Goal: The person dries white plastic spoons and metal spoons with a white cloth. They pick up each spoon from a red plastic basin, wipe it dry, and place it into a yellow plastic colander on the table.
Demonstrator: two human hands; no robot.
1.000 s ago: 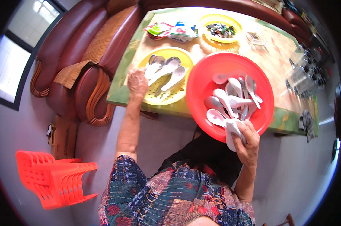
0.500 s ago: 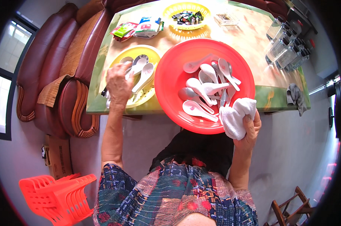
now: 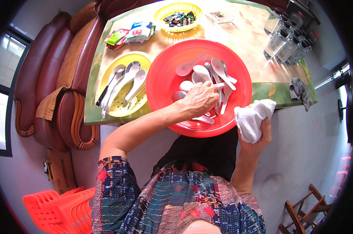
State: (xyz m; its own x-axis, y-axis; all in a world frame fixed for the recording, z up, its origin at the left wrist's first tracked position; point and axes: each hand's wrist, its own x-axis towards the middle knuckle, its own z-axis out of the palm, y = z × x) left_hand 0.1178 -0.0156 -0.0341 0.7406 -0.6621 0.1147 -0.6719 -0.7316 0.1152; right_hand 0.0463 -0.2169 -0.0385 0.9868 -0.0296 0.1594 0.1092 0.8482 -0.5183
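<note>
A large red basin (image 3: pixel 161 64) holds a jumble of white soup spoons (image 3: pixel 219 68) and a few metal ones. My left hand (image 3: pixel 203 99) reaches into it from the left, fingers closed at the pale handle of a white spoon (image 3: pixel 222 85); the hand covers part of the pile. Beside the basin's near right rim, my right hand (image 3: pixel 264 134) grips a folded white cloth (image 3: pixel 254 120). On the left, a yellow plastic basket (image 3: pixel 124 110) contains white spoons (image 3: pixel 138 80), a metal spoon and a dark handle, lying side by side.
Behind are snack packets (image 3: pixel 139 32), a yellow basket of small wrapped items (image 3: pixel 161 15) and a clear plastic tray (image 3: pixel 219 16). Several glass bottles (image 3: pixel 276 45) with dark caps stand at the right, with a grey rag (image 3: pixel 300 91) over the table edge. Red plastic stools (image 3: pixel 63 208) sit lower left.
My left hand has moved right, from the yellow basket to the spoons in the red basin. The right hand still holds the cloth, now slightly off the basin's rim.
</note>
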